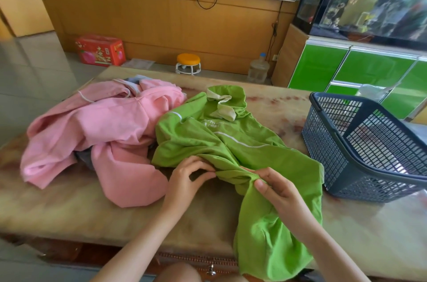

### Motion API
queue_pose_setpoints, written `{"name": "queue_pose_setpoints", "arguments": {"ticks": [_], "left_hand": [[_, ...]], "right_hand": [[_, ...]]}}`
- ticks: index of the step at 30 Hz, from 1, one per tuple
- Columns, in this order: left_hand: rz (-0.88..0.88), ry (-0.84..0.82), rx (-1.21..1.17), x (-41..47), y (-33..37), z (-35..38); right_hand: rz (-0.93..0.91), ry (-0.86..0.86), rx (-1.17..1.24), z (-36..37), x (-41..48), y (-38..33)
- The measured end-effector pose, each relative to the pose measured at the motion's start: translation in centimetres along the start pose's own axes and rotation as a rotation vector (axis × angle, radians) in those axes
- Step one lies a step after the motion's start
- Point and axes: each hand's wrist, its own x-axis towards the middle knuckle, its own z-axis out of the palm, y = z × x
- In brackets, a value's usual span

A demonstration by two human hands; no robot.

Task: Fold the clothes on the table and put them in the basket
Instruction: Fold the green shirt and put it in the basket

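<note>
A green hooded top (208, 138) lies crumpled in the middle of the table (69, 207), its hood toward the far side and one part hanging over the near edge. My left hand (187, 177) pinches a bunched fold of the green fabric. My right hand (277, 189) grips the same fold just to the right, thumb on top. A pink hooded garment (104, 134) lies in a heap to the left, with some grey cloth (84, 158) showing under it. A dark blue-grey plastic basket (328, 143) stands at the table's right end; nothing shows inside it.
Beyond the table stand a red carton (100, 49), a small stool with an orange seat (188, 63) and a water jug (258, 69) on the floor. A green cabinet (360, 69) with a fish tank is at the right. A drawer knob (211, 272) sits below the table's near edge.
</note>
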Motion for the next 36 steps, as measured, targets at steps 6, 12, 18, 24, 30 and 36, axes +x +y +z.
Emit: {"name": "queue_pose_setpoints", "arguments": {"ticks": [6, 12, 18, 24, 30, 36], "left_hand": [[0.007, -0.010, 0.011, -0.4, 0.0, 0.7], [0.110, -0.013, 0.164, 0.7, -0.6, 1.2], [0.107, -0.052, 0.092, 1.8, -0.6, -0.9], [0.035, -0.185, 0.023, 1.3, 1.0, -3.2], [0.108, -0.162, 0.049, 0.6, 4.1, -5.8], [-0.011, -0.309, 0.057, -0.3, 6.1, -9.5]], "right_hand": [[0.000, 0.020, 0.030, -0.3, 0.3, 0.6], [0.007, -0.004, 0.062, 0.1, 0.3, 0.9], [0.024, 0.016, 0.026, -0.5, 0.5, 1.2], [0.096, -0.001, -0.043, -0.1, 0.6, 1.6], [0.058, -0.046, -0.116, 0.4, 0.7, 0.7], [0.036, -0.137, -0.173, 1.7, 1.0, -0.1]]}}
